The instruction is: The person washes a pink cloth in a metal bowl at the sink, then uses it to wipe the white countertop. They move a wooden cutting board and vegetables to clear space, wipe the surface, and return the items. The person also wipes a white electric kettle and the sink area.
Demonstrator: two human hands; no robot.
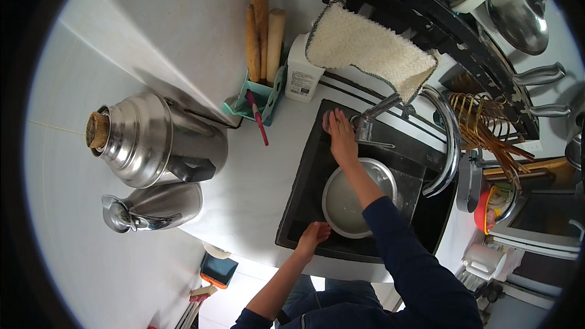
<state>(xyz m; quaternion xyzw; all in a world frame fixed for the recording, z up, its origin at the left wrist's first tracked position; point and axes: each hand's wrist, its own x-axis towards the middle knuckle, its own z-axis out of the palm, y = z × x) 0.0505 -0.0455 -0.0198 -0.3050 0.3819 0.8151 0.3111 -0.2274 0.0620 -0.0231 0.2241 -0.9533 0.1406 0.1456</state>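
Note:
My right hand [342, 136] reaches over a round metal basin [336, 192] to the sink's back left corner, beside the faucet base. Its fingers lie against a small dark reddish round thing [326, 121]; whether they grip it cannot be told. The basin, with cloudy liquid in it, sits in the black sink [297, 210]. Near the sink's front edge, left of the basin, my left hand [314, 238] is held with fingers slightly bent, and nothing shows in it. The curved chrome faucet [452, 146] stands to the right, a cream cloth [370, 43] hanging above it.
On the counter [242, 201] at the left stand a large metal vacuum flask [151, 141] and a metal jug [164, 205]. A green holder [260, 100] with rolling pins and a white plastic container [304, 73] are behind the sink. A wire chopstick holder [480, 114] hangs at the right.

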